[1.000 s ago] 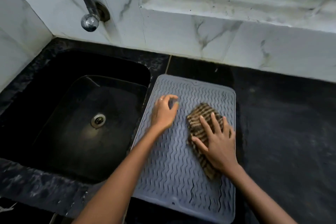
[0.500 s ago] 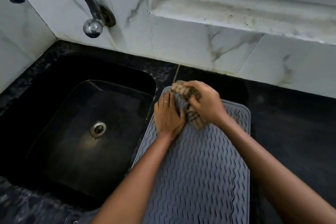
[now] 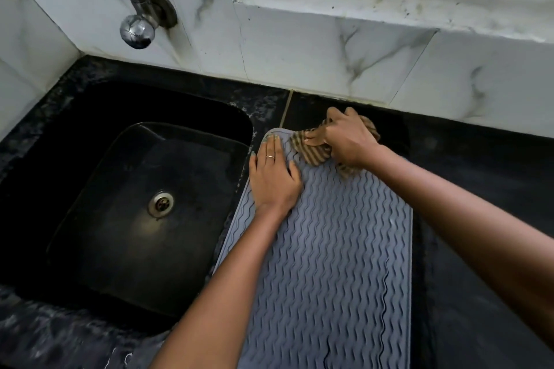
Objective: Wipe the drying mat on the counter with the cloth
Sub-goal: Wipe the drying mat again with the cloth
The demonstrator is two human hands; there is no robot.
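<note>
Nearest the camera, two bare forearms reach forward over a grey drying mat (image 3: 329,263) whose surface is ribbed with wavy ridges. It lies flat on the black desk (image 3: 479,219), its long side running away from the viewer, its left edge just beside the rim of a black sink (image 3: 99,117), and its near end runs out of the bottom of the picture.

Farther up the mat, the left hand (image 3: 274,175) lies palm down near the mat's far left corner, fingers spread flat and pressing on the ribbed surface, with nothing between them; a thin ring shows on one finger. Its fingertips reach almost to the mat's far edge.

Just beyond and to the right, the right hand (image 3: 347,141) is closed in a fist-like grip around a bunched brown-and-tan striped cloth (image 3: 311,153). The cloth sits at the far edge of the mat, partly on the ridges and partly over the rim onto the dark desk behind; folds of it stick out to the left of the knuckles, below the wrist and behind the hand. The two hands are near each other but apart.

To the left, the sink basin holds a round metal drain (image 3: 161,204). Behind the desk rises a white marble-patterned tiled wall (image 3: 299,48), with a curved chrome tap (image 3: 135,9) mounted above the sink and a stained white ledge (image 3: 389,0) above the mat.
</note>
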